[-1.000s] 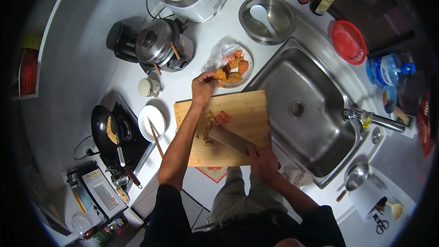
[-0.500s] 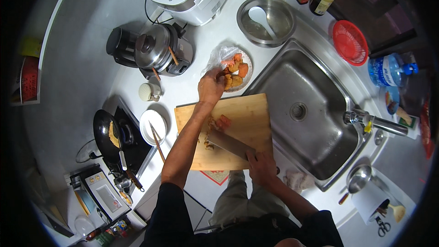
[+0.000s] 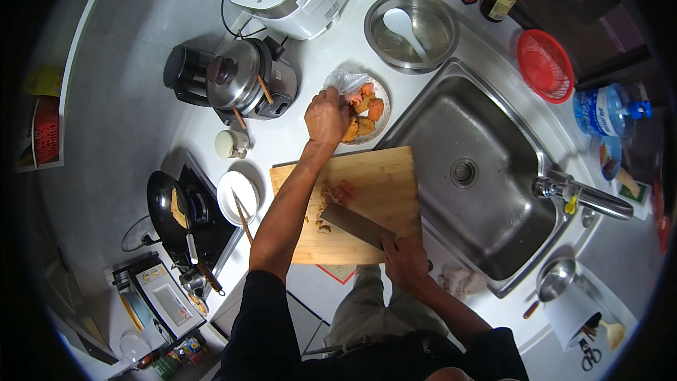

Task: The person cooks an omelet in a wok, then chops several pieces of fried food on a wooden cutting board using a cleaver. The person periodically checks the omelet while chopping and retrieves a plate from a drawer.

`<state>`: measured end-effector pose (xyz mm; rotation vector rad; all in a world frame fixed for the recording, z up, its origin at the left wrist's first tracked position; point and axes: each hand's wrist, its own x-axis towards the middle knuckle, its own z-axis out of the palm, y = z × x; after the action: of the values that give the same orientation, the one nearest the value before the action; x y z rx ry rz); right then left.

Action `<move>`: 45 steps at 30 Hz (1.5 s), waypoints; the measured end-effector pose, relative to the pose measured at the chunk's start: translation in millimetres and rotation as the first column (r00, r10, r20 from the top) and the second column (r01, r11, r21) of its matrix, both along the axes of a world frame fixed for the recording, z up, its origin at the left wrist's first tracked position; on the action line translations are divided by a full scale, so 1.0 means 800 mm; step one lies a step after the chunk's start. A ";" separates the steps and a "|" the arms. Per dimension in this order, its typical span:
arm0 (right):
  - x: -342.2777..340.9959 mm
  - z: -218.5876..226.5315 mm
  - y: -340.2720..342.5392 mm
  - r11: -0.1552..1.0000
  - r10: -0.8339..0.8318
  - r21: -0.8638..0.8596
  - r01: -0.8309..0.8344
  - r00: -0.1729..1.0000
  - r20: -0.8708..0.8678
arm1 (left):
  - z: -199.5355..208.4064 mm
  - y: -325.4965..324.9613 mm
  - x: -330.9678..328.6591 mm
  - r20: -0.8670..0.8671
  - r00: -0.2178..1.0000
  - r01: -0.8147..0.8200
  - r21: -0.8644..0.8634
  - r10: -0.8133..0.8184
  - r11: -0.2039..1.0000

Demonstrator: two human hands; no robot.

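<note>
Hands well apart. Right hand [image 3: 405,257] clamped on the handle of a broad steel cleaver [image 3: 358,227], blade over the pale wooden cutting board [image 3: 388,183], beside chopped bits [image 3: 343,192]. Left hand [image 3: 327,118] at a round white plate [image 3: 386,97] of orange-brown food chunks [image 3: 364,106]; fingers hidden, can't tell if gripping. Round steel bowl [image 3: 440,41]: white plastic spoon [image 3: 400,25] inside. Black wok [image 3: 159,213]: flat yellow food [image 3: 177,206].
</note>
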<state>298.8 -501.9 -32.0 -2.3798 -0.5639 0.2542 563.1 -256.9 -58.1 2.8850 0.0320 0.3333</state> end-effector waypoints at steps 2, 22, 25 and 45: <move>0.001 0.000 -0.002 1.000 0.005 -0.008 -0.005 1.000 0.000 | -0.009 0.000 0.004 -0.038 0.997 -0.062 -0.007 0.062 0.998; 0.003 0.005 0.000 0.999 0.029 -0.031 -0.031 0.998 -0.053 | -0.001 0.013 0.011 0.214 0.975 0.115 -0.237 -0.064 0.965; 0.002 0.003 0.000 0.999 0.027 -0.040 -0.028 0.999 -0.031 | 0.003 -0.001 0.013 0.252 0.954 0.227 -0.242 -0.165 0.943; 0.004 -0.005 -0.005 0.999 0.006 0.045 -0.004 0.999 -0.035 | -0.024 -0.048 0.075 -0.128 0.985 0.122 0.051 -0.114 0.991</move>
<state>302.3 -505.5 -36.2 -2.3268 -0.5539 0.2819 622.8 -295.3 -77.1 2.9454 -0.1290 0.1334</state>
